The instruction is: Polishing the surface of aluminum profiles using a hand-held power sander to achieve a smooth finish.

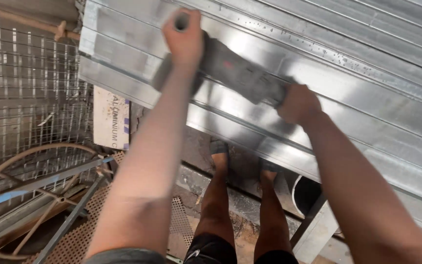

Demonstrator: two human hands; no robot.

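A grey angle grinder (235, 73) lies across a stack of shiny metal channel sections (348, 83) that run from upper left to lower right. My left hand (184, 39) is wrapped around the grinder's side handle at its head end. My right hand (298, 103) grips the rear of the grinder's body. The disc is hidden under my left wrist, down against the metal. Below the sections I see my two bare legs and feet (221, 161) on the floor.
Wire mesh panels (25, 98) stand at the left, with a curved hose (30, 154) and metal frame bars (50, 181) in front. A cardboard box (111, 117) leans below the metal. Perforated sheet (81, 234) lies on the floor. A trestle leg (313, 230) supports the sections.
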